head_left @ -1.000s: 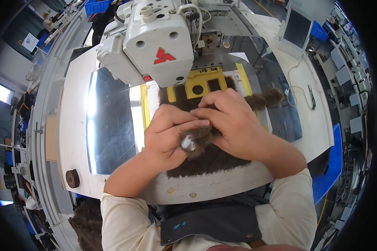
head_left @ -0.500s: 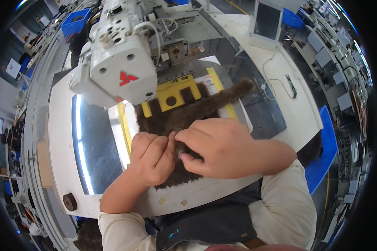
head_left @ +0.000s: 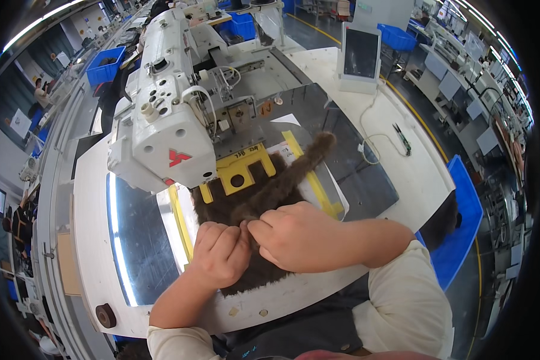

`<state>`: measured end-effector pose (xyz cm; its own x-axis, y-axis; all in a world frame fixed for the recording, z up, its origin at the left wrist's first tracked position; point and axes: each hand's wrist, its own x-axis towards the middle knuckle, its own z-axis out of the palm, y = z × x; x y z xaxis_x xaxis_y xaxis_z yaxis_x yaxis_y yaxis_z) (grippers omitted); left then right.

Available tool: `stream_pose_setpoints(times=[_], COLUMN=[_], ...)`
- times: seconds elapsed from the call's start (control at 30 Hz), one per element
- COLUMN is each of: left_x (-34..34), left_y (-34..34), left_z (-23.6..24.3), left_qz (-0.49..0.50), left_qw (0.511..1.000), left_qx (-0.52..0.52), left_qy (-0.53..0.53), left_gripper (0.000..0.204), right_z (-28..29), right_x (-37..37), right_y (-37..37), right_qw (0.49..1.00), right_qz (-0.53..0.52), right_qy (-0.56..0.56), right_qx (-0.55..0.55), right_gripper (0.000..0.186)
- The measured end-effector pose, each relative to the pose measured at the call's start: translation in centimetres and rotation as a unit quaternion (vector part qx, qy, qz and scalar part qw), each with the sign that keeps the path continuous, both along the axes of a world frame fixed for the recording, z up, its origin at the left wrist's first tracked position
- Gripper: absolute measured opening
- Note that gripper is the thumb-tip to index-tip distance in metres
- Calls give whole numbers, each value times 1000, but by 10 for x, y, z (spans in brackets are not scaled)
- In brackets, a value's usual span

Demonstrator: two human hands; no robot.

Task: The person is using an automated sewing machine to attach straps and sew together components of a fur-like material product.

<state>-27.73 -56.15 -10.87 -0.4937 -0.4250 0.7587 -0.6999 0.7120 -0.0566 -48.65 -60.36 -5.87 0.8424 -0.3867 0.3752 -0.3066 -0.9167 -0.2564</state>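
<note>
A long brown fur strip [head_left: 288,178] lies slantwise over a wider piece of brown fur fabric [head_left: 261,269]. At the strip's near end, my left hand [head_left: 223,255] is closed in a pinch. My right hand [head_left: 303,237] meets it there, fingers bent and closed on the same end, its thumb mostly hidden. The exact bit of fur between the fingertips is too covered to make out. Just beyond the hands, a yellow clamp plate [head_left: 227,175] with a round hole and prongs rests on the fabric, beneath the white sewing machine head [head_left: 168,147].
Yellow tape strips [head_left: 181,219] flank the fabric on the white table [head_left: 330,264]. A dark round spool [head_left: 105,315] sits at the near left. Thread snips [head_left: 402,139], a cord and a small screen [head_left: 361,54] are at the right. A blue bin [head_left: 462,240] stands beyond the right edge.
My view has tilted up, so everything sits lower in the picture. My right thumb and forefinger, apart before, have drawn together. Both hands stay at the strip's near end.
</note>
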Motion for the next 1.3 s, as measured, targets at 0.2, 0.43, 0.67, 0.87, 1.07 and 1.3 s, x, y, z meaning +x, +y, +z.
stream_pose_setpoints(times=[0.2,0.43,0.67,0.87,1.07,1.3], left_x=[-1,0,22,23,28,39], left_y=[-2,-2,5,0,-8,-8], left_z=[2,1,0,-9,8,9], left_qz=[-24,-39,-16,-96,-141,-179], left_qw=[1000,997,918,830,854,880], left_qx=[14,47,261,341,303,286], left_qy=[9,47,298,431,399,336], left_gripper=[14,21,27,27,38,30], right_z=[-3,-2,12,2,-1,3], right_x=[2,-1,-5,-6,-7,-4], right_y=[0,-6,-42,-52,-41,-34], right_qw=[1000,1000,969,970,994,994], right_qz=[-24,-19,32,60,44,38], right_qy=[14,-4,-103,-79,-69,-13], right_qx=[13,20,223,221,72,102], right_gripper=[12,16,49,26,22,24])
